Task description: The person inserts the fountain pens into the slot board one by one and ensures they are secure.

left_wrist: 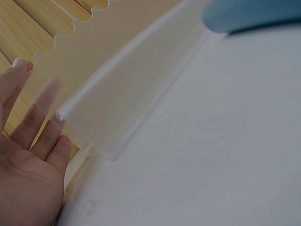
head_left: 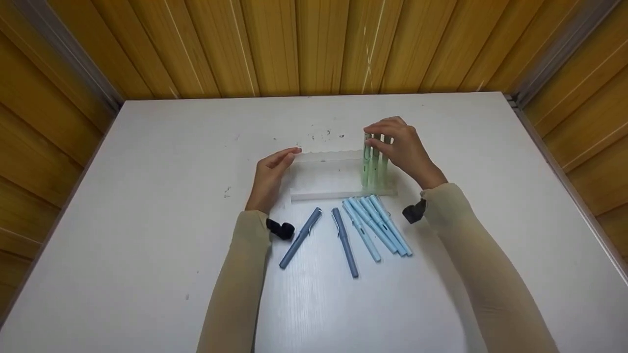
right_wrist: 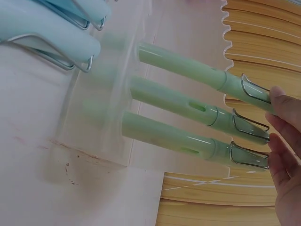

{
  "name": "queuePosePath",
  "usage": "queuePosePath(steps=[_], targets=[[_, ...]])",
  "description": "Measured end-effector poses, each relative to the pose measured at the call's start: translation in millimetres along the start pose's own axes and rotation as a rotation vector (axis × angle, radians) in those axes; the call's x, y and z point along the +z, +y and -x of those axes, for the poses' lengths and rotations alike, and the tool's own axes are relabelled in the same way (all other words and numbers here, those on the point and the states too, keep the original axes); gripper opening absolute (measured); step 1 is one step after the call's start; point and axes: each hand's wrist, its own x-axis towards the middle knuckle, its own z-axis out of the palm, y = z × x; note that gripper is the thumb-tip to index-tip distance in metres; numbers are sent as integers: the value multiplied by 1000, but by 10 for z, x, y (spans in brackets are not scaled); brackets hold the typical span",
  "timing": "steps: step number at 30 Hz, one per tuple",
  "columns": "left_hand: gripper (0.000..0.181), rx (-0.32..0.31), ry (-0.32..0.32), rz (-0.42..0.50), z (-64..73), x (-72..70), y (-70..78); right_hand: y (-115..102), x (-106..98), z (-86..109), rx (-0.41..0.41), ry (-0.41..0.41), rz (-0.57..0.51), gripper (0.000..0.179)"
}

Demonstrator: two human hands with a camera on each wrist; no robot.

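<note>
A clear pen stand (head_left: pixel 324 176) with a scalloped back edge stands on the table. Three light green pens (right_wrist: pixel 174 103) with metal clips are upright at its right end. My right hand (head_left: pixel 400 144) pinches the cap end of the green pen (right_wrist: pixel 188 68) nearest the middle, other fingertips close by the neighbouring caps. At the stand's left end is my left hand (head_left: pixel 272 174), fingers extended along the clear panel; some show through it in the left wrist view. Both hands have a small black camera at the wrist.
In front of the stand lie two dark blue pens (head_left: pixel 300 238), apart from each other. Several light blue pens (head_left: pixel 380 225) lie fanned out by its right front. The white table (head_left: pixel 162 196) meets yellow wood-look panels (head_left: pixel 319 49) at the back.
</note>
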Motion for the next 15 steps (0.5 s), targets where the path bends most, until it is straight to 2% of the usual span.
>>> queuePosePath(steps=[15], targets=[[33,35,-13,11,3,5,-12,6,23,-52,65,-36,22,31]])
